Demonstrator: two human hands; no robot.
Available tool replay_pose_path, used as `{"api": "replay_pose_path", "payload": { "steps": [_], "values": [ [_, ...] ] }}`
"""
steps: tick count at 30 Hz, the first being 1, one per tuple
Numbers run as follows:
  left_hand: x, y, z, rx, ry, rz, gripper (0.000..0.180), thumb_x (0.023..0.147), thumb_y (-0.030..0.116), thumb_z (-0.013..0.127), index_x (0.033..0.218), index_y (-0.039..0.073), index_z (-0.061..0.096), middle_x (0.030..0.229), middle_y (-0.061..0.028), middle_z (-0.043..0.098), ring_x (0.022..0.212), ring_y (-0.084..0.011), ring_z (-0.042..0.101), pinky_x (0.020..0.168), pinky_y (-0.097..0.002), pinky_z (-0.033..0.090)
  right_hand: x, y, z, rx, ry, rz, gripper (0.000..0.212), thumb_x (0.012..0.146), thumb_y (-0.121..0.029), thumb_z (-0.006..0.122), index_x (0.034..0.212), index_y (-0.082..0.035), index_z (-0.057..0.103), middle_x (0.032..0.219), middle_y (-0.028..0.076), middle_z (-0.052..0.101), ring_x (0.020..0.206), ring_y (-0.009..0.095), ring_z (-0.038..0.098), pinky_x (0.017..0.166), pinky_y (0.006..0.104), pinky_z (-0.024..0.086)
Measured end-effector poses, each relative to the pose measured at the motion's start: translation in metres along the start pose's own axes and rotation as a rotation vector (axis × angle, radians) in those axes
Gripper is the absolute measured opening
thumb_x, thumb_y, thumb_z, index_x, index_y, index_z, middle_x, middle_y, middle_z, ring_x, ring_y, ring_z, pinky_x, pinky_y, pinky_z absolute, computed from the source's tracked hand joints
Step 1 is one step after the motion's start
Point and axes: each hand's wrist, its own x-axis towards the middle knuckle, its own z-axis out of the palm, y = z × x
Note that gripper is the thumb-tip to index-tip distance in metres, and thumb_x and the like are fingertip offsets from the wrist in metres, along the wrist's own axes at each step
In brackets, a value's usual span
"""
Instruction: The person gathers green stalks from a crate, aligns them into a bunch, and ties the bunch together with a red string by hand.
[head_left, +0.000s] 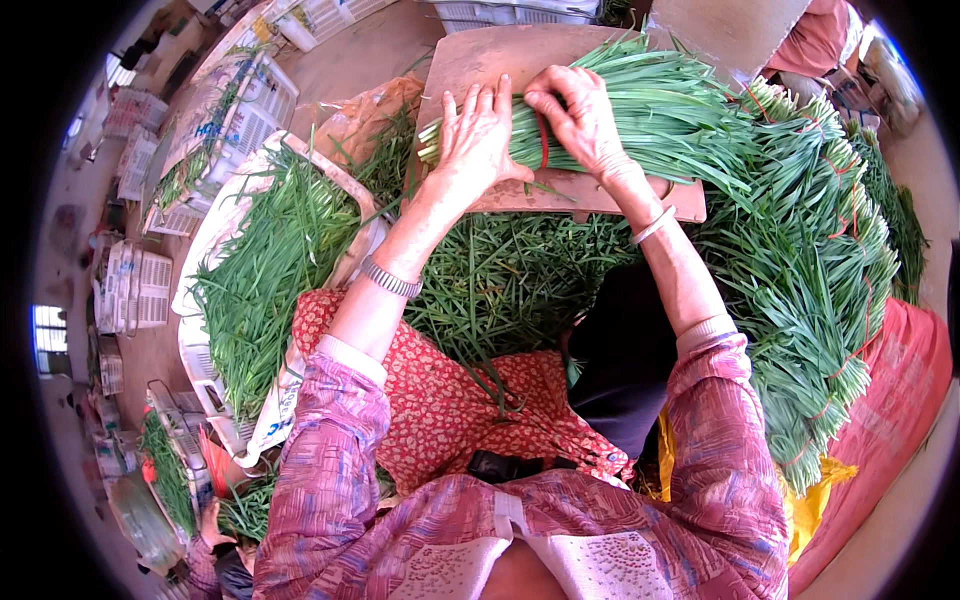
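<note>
A thick bundle of garlic chives [650,110] lies across a wooden board [490,52], its cut ends toward the left and its leaves spreading right. My left hand [480,135] rests flat over the cut-end side, fingers stretched out and thumb apart. A red tie [544,142] crosses the bundle between my hands. My right hand [580,112] is closed, its fingertips pinched at the upper end of that tie; the exact grip is partly hidden.
Tied chive bundles [800,270] are stacked at the right, beside a red cloth [890,400]. Loose chives [280,260] fill a white crate at the left. Scattered leaves [500,280] lie below the board. More white crates [140,290] stand far left. Another person's hand [213,525] shows lower left.
</note>
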Motion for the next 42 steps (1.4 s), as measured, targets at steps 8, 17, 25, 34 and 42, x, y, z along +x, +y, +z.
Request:
{"api": "replay_pose_path", "payload": {
  "steps": [8, 17, 25, 34, 42],
  "values": [
    [0.027, -0.046, 0.006, -0.304, -0.238, -0.012, 0.122, 0.049, 0.055, 0.088, 0.147, 0.005, 0.036, 0.129, -0.0188, 0.061, 0.123, -0.0321, 0.056, 0.108, -0.0544, 0.037, -0.001, -0.041, 0.004, -0.185, -0.032, -0.322, 0.013, 0.085, -0.022, 0.064, 0.094, -0.013, 0.063, 0.087, 0.008, 0.061, 0.096, 0.03, 0.059, 0.104, 0.0507, 0.035],
    [0.014, -0.021, 0.008, -0.318, -0.133, 0.044, 0.125, 0.057, 0.058, 0.084, 0.157, 0.021, 0.02, 0.152, -0.0155, 0.036, 0.145, -0.0338, 0.028, 0.12, -0.0546, 0.014, -0.01, -0.042, -0.011, -0.233, -0.06, -0.365, 0.018, 0.083, -0.024, 0.064, 0.098, -0.013, 0.063, 0.09, 0.007, 0.057, 0.099, 0.028, 0.058, 0.101, 0.0476, 0.04],
    [0.009, -0.005, 0.006, -0.249, -0.084, 0.021, 0.105, 0.06, 0.045, 0.085, 0.15, 0.021, 0.036, 0.115, -0.016, 0.06, 0.113, -0.0369, 0.057, 0.098, -0.0503, 0.045, -0.004, -0.031, -0.047, -0.165, -0.077, -0.292, 0.016, 0.082, -0.021, 0.066, 0.096, -0.014, 0.064, 0.093, 0.006, 0.063, 0.093, 0.027, 0.062, 0.086, 0.0414, 0.049],
    [0.007, 0.006, 0.003, -0.151, -0.011, 0.049, 0.117, 0.051, 0.045, 0.09, 0.151, 0.022, 0.035, 0.098, -0.012, 0.06, 0.101, -0.0339, 0.06, 0.085, -0.0485, 0.05, -0.036, 0.056, -0.111, -0.484, 0.133, 0.098, 0.019, 0.098, -0.031, 0.056, 0.098, -0.014, 0.065, 0.08, 0.011, 0.069, 0.078, 0.035, 0.066, 0.071, 0.0448, 0.053],
    [0.006, 0.005, 0.002, -0.121, -0.013, 0.039, 0.121, 0.052, 0.045, 0.091, 0.154, 0.028, 0.028, 0.092, -0.0111, 0.06, 0.091, -0.0323, 0.063, 0.077, -0.0475, 0.051, -0.046, 0.038, -0.105, -0.383, -0.072, 0.421, 0.019, 0.087, -0.025, 0.069, 0.102, -0.013, 0.065, 0.086, 0.009, 0.073, 0.08, 0.03, 0.07, 0.069, 0.0412, 0.054]
  ]
}}
